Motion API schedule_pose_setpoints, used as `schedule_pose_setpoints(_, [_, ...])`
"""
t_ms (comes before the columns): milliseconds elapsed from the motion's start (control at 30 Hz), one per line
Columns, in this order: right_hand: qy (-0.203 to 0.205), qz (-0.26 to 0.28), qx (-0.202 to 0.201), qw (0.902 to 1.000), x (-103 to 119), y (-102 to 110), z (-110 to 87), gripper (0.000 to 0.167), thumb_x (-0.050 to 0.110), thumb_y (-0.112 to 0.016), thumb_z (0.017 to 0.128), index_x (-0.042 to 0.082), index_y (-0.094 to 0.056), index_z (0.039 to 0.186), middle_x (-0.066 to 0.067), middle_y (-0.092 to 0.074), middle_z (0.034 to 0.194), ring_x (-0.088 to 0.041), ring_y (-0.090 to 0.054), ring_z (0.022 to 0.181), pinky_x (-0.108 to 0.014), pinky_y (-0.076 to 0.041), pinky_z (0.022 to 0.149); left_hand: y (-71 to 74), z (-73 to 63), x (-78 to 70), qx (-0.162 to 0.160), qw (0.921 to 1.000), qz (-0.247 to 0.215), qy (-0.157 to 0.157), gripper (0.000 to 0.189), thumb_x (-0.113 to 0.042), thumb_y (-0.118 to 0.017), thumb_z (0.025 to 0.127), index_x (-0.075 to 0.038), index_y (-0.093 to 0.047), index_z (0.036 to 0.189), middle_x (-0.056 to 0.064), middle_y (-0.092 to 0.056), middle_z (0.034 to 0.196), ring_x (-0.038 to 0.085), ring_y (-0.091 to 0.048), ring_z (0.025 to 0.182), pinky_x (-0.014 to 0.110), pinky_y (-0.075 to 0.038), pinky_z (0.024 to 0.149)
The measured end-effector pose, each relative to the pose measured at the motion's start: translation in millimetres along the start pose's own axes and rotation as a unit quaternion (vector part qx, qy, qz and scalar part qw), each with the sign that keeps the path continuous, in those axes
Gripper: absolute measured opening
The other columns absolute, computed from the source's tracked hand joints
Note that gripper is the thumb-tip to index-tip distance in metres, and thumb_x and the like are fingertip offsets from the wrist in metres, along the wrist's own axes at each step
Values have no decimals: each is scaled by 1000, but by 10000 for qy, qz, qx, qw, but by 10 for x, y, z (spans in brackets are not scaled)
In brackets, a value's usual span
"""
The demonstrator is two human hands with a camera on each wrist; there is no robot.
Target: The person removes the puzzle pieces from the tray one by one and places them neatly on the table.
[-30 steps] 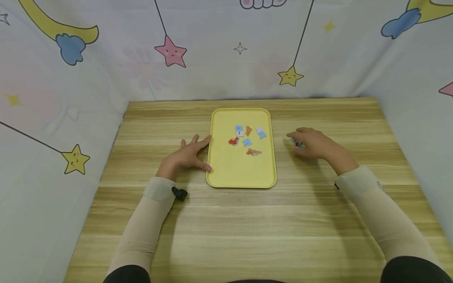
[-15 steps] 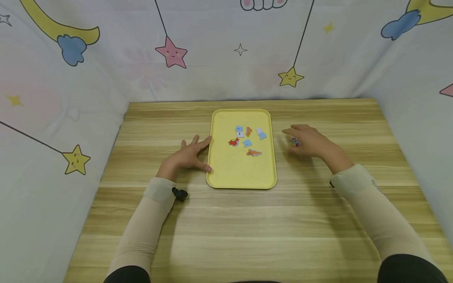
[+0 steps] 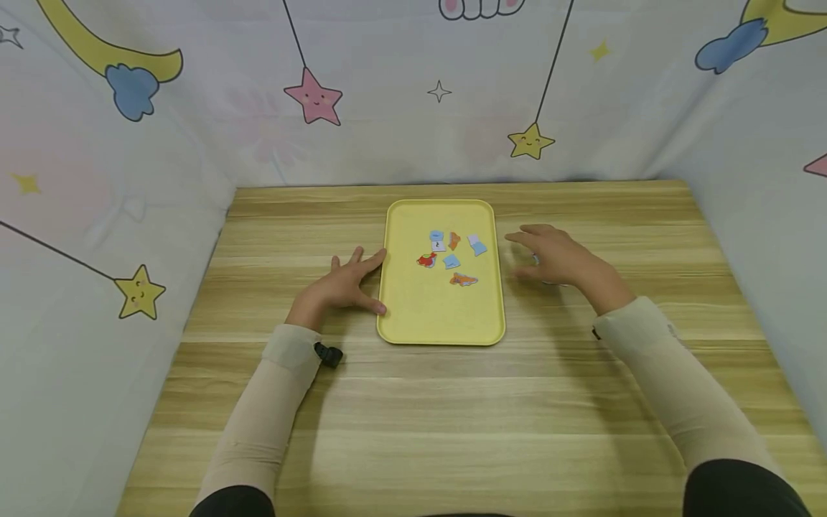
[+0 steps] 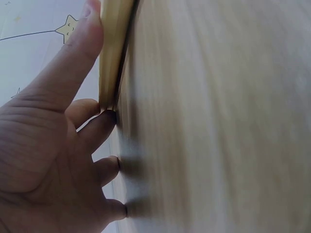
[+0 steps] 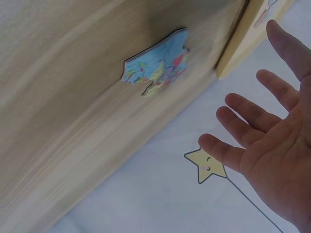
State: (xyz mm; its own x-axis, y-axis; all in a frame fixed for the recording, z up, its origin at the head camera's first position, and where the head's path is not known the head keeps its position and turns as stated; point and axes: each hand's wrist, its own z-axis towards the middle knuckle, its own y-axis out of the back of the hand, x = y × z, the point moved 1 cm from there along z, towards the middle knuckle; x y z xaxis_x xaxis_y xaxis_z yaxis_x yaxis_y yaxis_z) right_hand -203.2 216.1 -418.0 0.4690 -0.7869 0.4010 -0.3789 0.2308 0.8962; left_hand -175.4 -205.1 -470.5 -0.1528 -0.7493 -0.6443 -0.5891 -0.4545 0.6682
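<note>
My left hand (image 3: 339, 283) has its fingers spread at the left side of a yellow tray (image 3: 439, 316), thumb and index finger touching the rim. In the left wrist view its other fingertips rest on the wood. Several small cardboard puzzle pieces lie in the tray, among them a red one (image 3: 426, 260), an orange one (image 3: 464, 279) and a light blue one (image 3: 451, 261). Right of the tray, my right hand (image 3: 558, 258) hovers with fingers extended, holding nothing. Beneath it a colourful blue puzzle piece (image 5: 158, 63) lies on the table, mostly hidden by the hand in the head view.
The wood-grain table (image 3: 413, 424) ends at a pale cloth backdrop (image 3: 388, 143) printed with stars and moons, which also rises at both sides. A small black device (image 3: 329, 354) is strapped at my left wrist.
My right hand has moved left toward the tray, from over the colourful piece, which shows less and less under it. The left hand, tray and its pieces have stayed put.
</note>
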Motion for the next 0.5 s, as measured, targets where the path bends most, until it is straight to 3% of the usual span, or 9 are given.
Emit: schedule_pose_setpoints(500, [47, 15, -150, 9999, 80, 6, 172, 70, 20, -82, 95, 1, -51, 154, -35, -38, 160, -53, -31, 150, -68, -26, 121, -5, -3, 3, -5, 10000, 42, -38, 128, -46, -94, 76, -19, -13, 171, 3, -12, 176, 32, 15, 161, 62, 22, 121])
